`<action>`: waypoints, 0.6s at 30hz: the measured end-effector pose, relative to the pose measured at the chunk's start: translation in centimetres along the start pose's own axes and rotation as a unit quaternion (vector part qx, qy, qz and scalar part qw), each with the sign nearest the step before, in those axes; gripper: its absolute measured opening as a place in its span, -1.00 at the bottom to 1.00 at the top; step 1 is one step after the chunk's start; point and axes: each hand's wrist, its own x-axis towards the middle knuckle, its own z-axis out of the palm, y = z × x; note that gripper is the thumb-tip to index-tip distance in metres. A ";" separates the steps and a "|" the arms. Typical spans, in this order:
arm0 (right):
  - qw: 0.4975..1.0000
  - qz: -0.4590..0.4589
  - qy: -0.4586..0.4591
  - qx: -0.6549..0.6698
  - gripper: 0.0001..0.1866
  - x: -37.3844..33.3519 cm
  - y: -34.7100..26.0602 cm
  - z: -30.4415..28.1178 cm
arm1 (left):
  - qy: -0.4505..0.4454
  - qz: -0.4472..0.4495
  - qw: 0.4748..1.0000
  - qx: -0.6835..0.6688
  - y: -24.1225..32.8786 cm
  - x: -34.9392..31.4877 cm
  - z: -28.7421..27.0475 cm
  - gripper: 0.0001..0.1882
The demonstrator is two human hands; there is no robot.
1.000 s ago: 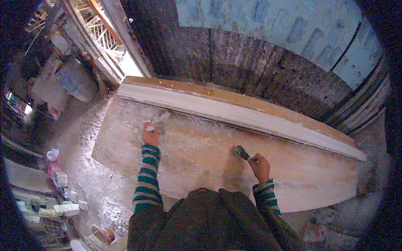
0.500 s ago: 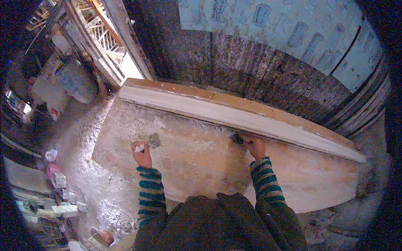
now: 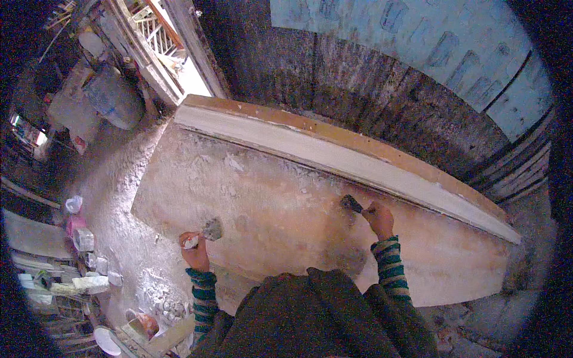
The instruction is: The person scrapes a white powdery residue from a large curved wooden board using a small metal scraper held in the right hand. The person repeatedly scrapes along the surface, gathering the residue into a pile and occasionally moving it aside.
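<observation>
My left hand (image 3: pixel 196 253) is closed near the left part of a broad, dusty board (image 3: pixel 274 209). A scraper-like tool with a flat grey blade (image 3: pixel 212 228) sticks out beyond its fingers, and a whitish piece (image 3: pixel 191 241) shows at the fingers. Further right, my right hand (image 3: pixel 379 221) grips the handle of a small dark scraper (image 3: pixel 351 203), its wide end pointing left and away from me. Whether either blade touches the board, I cannot tell. A long whitish strip (image 3: pixel 286 154), like plaster moulding, runs along the board's far edge.
Behind the strip stands a stained wall (image 3: pixel 382 89) with a blue upper part. A bright doorway (image 3: pixel 173 51) opens at far left. A grey barrel (image 3: pixel 116 98) is beside it. White rubble (image 3: pixel 164 295) and an orange-brown container (image 3: pixel 143 325) lie on the floor at lower left.
My left hand and its grey-bladed tool have come nearer to me and slightly left. My right hand has shifted right, drawing the dark scraper away from the strip. The view has moved slightly.
</observation>
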 end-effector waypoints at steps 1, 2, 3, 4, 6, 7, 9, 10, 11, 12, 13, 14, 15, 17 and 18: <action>1.000 0.014 -0.003 0.008 -0.74 -0.1 1.3 0.6 | -0.007 0.020 0.999 0.026 -0.3 -0.3 -0.6 -0.75; 1.000 0.020 -0.006 0.016 -0.74 0.3 1.9 1.3 | 0.002 0.001 1.000 -0.005 -1.0 -1.0 -0.8 -0.75; 1.000 0.008 -0.001 0.023 -0.74 0.7 1.9 2.0 | 0.004 -0.016 0.999 -0.035 -1.9 -1.5 -0.4 -0.75; 0.999 -0.004 0.005 0.031 -0.73 1.5 1.5 3.0 | 0.005 -0.033 0.997 -0.065 -2.8 -1.8 -0.2 -0.74; 1.000 -0.021 0.011 0.016 -0.73 2.6 0.7 4.2 | -0.035 -0.069 0.996 -0.048 -1.4 -2.6 1.9 -0.75; 1.000 -0.025 0.009 -0.005 -0.73 3.0 0.3 4.6 | -0.055 -0.086 0.994 -0.039 -0.6 -3.0 2.9 -0.75; 1.000 -0.018 -0.010 -0.014 -0.73 2.9 -1.3 2.9 | -0.058 0.005 0.998 0.002 0.3 -3.1 3.3 -0.76; 1.000 -0.005 -0.030 -0.006 -0.73 2.1 -2.3 0.4 | -0.056 0.050 0.997 0.024 0.6 -3.1 3.1 -0.76; 0.999 0.011 -0.050 0.002 -0.73 1.5 -2.9 -1.1 | -0.047 0.006 0.999 -0.017 1.0 -3.1 2.7 -0.77; 1.000 -0.001 -0.025 0.006 -0.72 1.3 -2.5 -0.8 | -0.041 -0.021 0.998 -0.032 0.7 -2.9 2.3 -0.76; 1.000 -0.014 -0.001 0.009 -0.72 1.2 -1.9 -0.1 | -0.035 -0.048 0.997 -0.046 0.4 -2.5 1.9 -0.76; 0.999 -0.027 0.019 0.014 -0.72 1.1 -1.2 0.9 | -0.028 -0.077 0.995 -0.057 0.3 -2.5 1.5 -0.76; 0.998 -0.035 0.037 0.030 -0.71 1.2 -0.8 2.4 | -0.031 -0.073 0.995 -0.055 0.5 -2.9 1.6 -0.75; 0.993 -0.057 0.076 0.066 -0.70 2.5 -1.3 5.4 | -0.032 -0.060 0.996 -0.050 1.2 -3.5 3.1 -0.74; 0.994 -0.067 0.064 0.057 -0.71 2.7 -3.1 4.4 | -0.024 -0.051 0.997 -0.049 1.6 -3.6 3.7 -0.73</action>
